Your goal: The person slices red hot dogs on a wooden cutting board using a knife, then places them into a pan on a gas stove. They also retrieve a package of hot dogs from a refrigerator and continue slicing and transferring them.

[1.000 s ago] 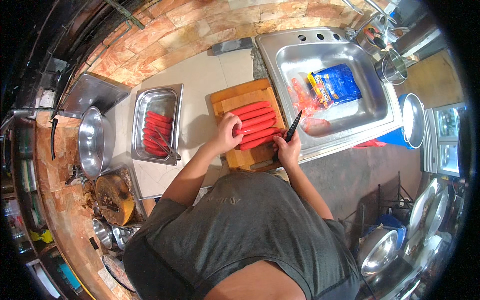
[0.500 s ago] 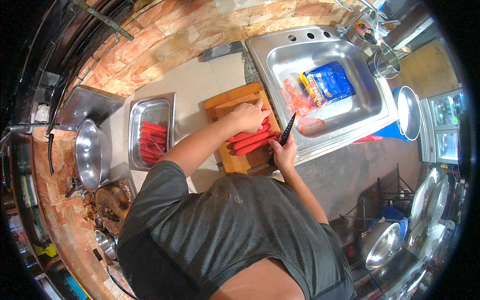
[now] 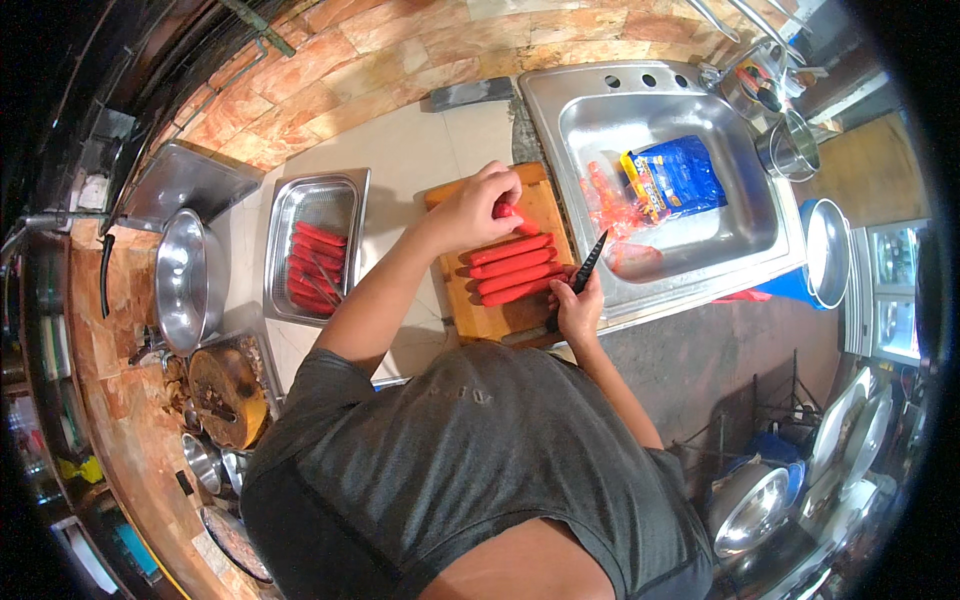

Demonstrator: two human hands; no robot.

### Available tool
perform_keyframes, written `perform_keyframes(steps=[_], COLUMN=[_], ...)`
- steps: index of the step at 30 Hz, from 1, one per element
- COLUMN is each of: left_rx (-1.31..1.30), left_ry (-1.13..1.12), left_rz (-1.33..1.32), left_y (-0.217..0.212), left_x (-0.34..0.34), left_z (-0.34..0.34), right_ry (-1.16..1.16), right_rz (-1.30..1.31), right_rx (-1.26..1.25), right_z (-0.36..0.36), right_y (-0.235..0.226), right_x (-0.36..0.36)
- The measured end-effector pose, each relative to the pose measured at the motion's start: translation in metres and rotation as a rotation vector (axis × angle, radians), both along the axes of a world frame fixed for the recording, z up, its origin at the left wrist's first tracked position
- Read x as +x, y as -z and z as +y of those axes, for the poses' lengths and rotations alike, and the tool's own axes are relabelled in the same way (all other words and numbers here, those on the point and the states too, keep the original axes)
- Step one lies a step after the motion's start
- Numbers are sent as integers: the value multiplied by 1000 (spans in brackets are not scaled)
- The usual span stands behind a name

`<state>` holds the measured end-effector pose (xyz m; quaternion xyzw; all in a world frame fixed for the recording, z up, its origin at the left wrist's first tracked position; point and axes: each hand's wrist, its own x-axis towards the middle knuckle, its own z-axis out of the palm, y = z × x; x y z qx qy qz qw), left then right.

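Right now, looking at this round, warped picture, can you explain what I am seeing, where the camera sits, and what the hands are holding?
The camera is worn on a person's head and looks straight down, so the grey-shirted shoulders fill the bottom. Its fisheye lens bends straight edges.

On the counter lies a wooden cutting board with a row of red sausages. The left hand grips one sausage near the board's far end. The right hand holds a dark knife, tip pointing away from the person.

To the left a metal tray holds more sausages. To the right, a steel sink contains a blue packet and clear wrapping.
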<state>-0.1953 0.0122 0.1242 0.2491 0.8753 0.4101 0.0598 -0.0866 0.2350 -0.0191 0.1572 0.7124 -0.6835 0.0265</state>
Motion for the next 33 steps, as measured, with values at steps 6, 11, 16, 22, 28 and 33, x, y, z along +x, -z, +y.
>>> perform_keyframes(steps=[6, 11, 16, 22, 28, 33], left_rx=[162, 56, -94, -85, -424, -238], left_ry=[-218, -353, -357, -204, -181, -173], left_rz=[43, 5, -82, -158, -4, 108], left_y=[81, 111, 110, 103, 79, 108], left_x=[28, 45, 44, 38, 34, 23], left_z=[-37, -47, -39, -34, -21, 6], right_ry=[-11, -39, -21, -11, -10, -34], right_rz=[88, 54, 68, 62, 34, 37], right_rx=[37, 88, 40, 8, 44, 95], right_z=[2, 3, 2, 3, 5, 3], right_y=[11, 1, 3, 14, 9, 4], right_x=[-2, -1, -2, -2, -1, -2])
